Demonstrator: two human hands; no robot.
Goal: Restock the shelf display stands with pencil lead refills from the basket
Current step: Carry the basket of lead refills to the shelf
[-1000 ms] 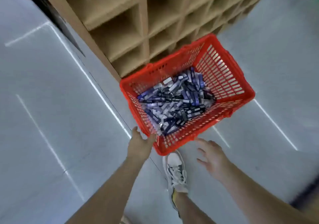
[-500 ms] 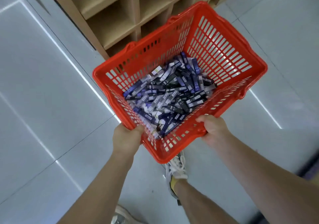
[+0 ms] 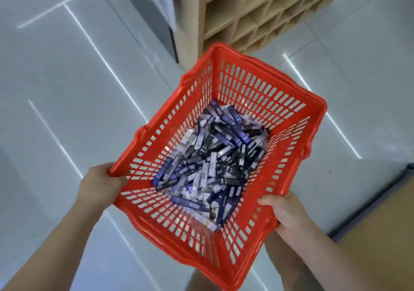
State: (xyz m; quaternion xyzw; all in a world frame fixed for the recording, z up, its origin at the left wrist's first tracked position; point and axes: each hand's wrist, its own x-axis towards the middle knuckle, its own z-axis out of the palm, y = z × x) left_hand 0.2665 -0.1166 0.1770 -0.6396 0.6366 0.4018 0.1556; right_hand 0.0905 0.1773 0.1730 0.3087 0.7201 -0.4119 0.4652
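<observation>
A red slotted plastic basket [image 3: 257,84] hangs in the air in front of me, tilted. Its bottom is covered by a loose heap of several pencil lead refill cases [image 3: 215,163], purple, black and white, some marked HB 0.7. My left hand [image 3: 98,185] grips the basket's near left rim, fingers curled over the edge. My right hand [image 3: 284,212] grips the near right rim the same way. A wooden shelf unit [image 3: 257,6] with square cubbies stands beyond the basket at the top.
Glossy white floor tiles [image 3: 67,89] lie below, with bright light streaks. A grey panel [image 3: 156,10] adjoins the shelf's left side. A wooden surface with a dark edge [image 3: 380,230] sits at the lower right. My leg shows under the basket.
Both hands took hold of the basket's rim and lifted it off the floor. It has come closer to me and risen, and the view has swung so the shelf sits higher.
</observation>
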